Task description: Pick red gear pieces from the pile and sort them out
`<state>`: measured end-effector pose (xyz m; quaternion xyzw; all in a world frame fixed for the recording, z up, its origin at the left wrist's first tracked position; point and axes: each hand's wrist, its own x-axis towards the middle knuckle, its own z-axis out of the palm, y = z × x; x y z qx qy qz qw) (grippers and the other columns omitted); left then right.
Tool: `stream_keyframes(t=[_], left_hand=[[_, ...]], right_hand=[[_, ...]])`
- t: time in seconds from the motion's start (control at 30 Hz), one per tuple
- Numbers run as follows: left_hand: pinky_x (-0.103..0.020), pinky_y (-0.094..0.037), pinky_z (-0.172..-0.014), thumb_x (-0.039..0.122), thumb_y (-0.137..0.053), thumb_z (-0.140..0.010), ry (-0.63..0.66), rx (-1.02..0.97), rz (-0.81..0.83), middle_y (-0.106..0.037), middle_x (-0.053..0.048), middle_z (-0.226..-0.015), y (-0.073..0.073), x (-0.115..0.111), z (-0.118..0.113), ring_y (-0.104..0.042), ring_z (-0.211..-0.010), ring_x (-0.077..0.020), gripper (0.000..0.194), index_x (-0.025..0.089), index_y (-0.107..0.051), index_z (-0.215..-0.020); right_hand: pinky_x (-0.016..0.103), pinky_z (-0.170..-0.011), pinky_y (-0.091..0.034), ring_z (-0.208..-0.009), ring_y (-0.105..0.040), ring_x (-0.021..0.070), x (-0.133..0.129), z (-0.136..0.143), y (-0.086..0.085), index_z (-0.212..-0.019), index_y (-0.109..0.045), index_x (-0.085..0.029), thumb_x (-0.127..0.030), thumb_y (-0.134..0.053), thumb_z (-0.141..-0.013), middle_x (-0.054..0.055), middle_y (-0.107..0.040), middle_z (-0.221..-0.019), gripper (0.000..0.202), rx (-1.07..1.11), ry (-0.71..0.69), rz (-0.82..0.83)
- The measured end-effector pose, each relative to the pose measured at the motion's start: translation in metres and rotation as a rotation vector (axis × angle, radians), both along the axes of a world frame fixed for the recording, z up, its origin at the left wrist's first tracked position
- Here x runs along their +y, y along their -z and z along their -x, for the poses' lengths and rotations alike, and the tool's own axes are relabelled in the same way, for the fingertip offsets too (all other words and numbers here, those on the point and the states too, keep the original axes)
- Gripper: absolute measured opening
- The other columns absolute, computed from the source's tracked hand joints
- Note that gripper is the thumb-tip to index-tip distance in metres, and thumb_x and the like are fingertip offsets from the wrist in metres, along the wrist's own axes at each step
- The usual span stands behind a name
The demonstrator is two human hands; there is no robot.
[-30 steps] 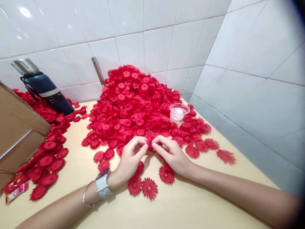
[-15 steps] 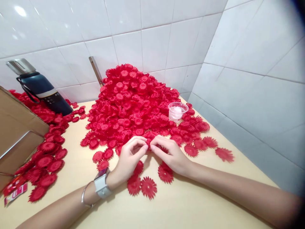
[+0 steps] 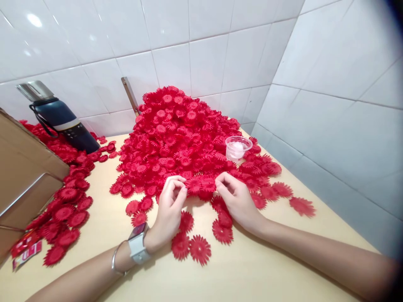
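In front of the heap of red toothed discs (image 3: 176, 138), the left hand (image 3: 170, 205) has its grip pinched on one round red disc (image 3: 193, 185), the right hand (image 3: 236, 200) (likewise pinched) on another disc (image 3: 208, 183).

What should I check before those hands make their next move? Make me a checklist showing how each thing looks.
1. Both bare hands visible: ok, left hand and right hand flank two red, fringed discs.
2. Firm grip on those discs: cannot tell, fingertip contact is too small to judge.
3. Clear, round plastic cup upright: ok, apart from both hands.
4. Dark-blue cylindrical bottle with silver cap away from hands: ok.
5. Pale yellow tabletop free of loose red discs between the wrists: not ok, several lie there.
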<state>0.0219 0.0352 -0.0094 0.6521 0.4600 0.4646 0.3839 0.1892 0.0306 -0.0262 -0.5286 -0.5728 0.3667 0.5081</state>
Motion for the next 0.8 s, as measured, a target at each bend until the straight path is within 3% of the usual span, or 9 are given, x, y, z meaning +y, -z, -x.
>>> stream_keyframes(t=[0.17,0.27,0.43,0.5,0.67,0.73,0.8], left_hand=[[-0.026,-0.04,-0.08,0.023,-0.038,-0.087,-0.154,-0.049,-0.006,-0.047,-0.002,-0.096,0.002,0.002,0.004,-0.048,-0.088,-0.0149,0.01,0.021,-0.042,-0.079],[-0.027,-0.039,-0.086,0.02,-0.038,-0.087,-0.047,-0.035,-0.036,-0.048,-0.003,-0.104,0.001,-0.002,0.004,-0.048,-0.097,-0.0153,0.011,0.021,-0.042,-0.077],[-0.033,-0.037,-0.093,0.017,-0.036,-0.088,0.372,0.203,-0.042,-0.044,-0.008,-0.128,-0.009,-0.013,0.003,-0.045,-0.114,-0.0189,0.011,0.02,-0.043,-0.08],[-0.036,-0.034,-0.097,0.015,-0.036,-0.087,0.464,0.315,-0.08,-0.039,-0.009,-0.135,-0.011,-0.014,0.003,-0.039,-0.121,-0.0206,0.01,0.02,-0.044,-0.082],[-0.038,-0.031,-0.101,0.011,-0.038,-0.084,0.534,0.424,-0.193,-0.045,-0.011,-0.131,-0.01,-0.012,0.002,-0.022,-0.131,-0.0214,0.011,0.019,-0.045,-0.081],[-0.038,-0.032,-0.1,0.011,-0.039,-0.084,0.536,0.404,-0.197,-0.049,-0.011,-0.127,-0.009,-0.012,0.001,-0.025,-0.13,-0.0216,0.011,0.02,-0.046,-0.08],[-0.037,-0.035,-0.097,0.012,-0.039,-0.084,0.453,0.321,-0.175,-0.051,-0.01,-0.123,-0.007,-0.012,0.001,-0.036,-0.123,-0.0207,0.012,0.02,-0.045,-0.079]], right_hand=[[0.024,-0.051,-0.032,-0.056,-0.039,0.0123,0.001,-0.002,0.003,-0.065,-0.04,-0.02,-0.026,-0.041,-0.083,-0.003,-0.04,-0.06,0.019,0.078,0.08,0.014],[0.024,-0.054,-0.035,-0.061,-0.043,0.0131,0.0,-0.001,0.003,-0.071,-0.044,-0.021,-0.03,-0.041,-0.085,-0.002,-0.044,-0.065,0.017,0.116,-0.029,0.009],[0.025,-0.062,-0.038,-0.066,-0.046,0.0135,-0.004,0.0,0.0,-0.072,-0.048,-0.02,-0.029,-0.044,-0.084,-0.001,-0.049,-0.07,0.015,0.086,-0.119,-0.049],[0.024,-0.061,-0.038,-0.064,-0.045,0.013,-0.005,0.0,-0.001,-0.071,-0.047,-0.019,-0.029,-0.045,-0.083,-0.002,-0.048,-0.068,0.016,0.122,-0.154,-0.063],[0.022,-0.052,-0.035,-0.056,-0.038,0.0106,-0.002,0.0,-0.002,-0.062,-0.041,-0.02,-0.036,-0.053,-0.079,-0.005,-0.04,-0.059,0.026,0.288,-0.179,0.019],[0.021,-0.05,-0.034,-0.053,-0.037,0.0099,-0.001,0.001,-0.002,-0.059,-0.038,-0.019,-0.035,-0.055,-0.078,-0.005,-0.038,-0.056,0.03,0.288,-0.148,0.033],[0.021,-0.052,-0.037,-0.055,-0.042,0.0102,0.0,0.001,-0.001,-0.061,-0.04,-0.02,-0.032,-0.057,-0.076,-0.005,-0.042,-0.058,0.026,0.279,-0.123,0.018]])
